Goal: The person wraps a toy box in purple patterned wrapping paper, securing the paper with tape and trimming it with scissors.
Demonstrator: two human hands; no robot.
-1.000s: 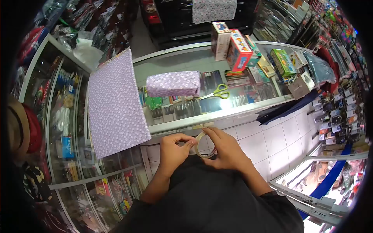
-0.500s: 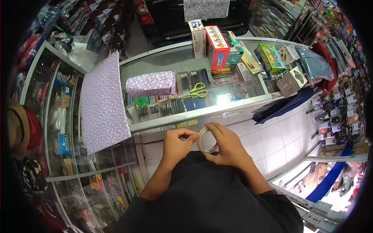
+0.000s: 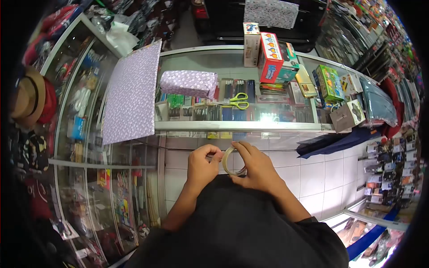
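A roll of clear tape [image 3: 226,163] is held up in front of my body by my right hand [image 3: 257,166], its fingers over the top of the ring and the thumb below. My left hand [image 3: 203,166] is closed in a pinch at the roll's left edge, thumb and forefinger on the tape; a loose end is too small to make out. Beyond my hands, on the glass counter, lie a parcel in purple floral paper [image 3: 188,84] and green-handled scissors [image 3: 240,101]. A sheet of the same floral paper [image 3: 132,96] hangs over the counter's left corner.
The glass display counter [image 3: 237,127] runs across in front of me, with pens inside. Upright boxes, including a red box [image 3: 271,58], stand at its back. To the right are a green box [image 3: 330,83] and a grey box [image 3: 347,115]. A glass cabinet [image 3: 105,166] stands at left.
My view has turned, so the counter and its items sit further right and more level. Both hands stay at the tape roll, with almost the same grip.
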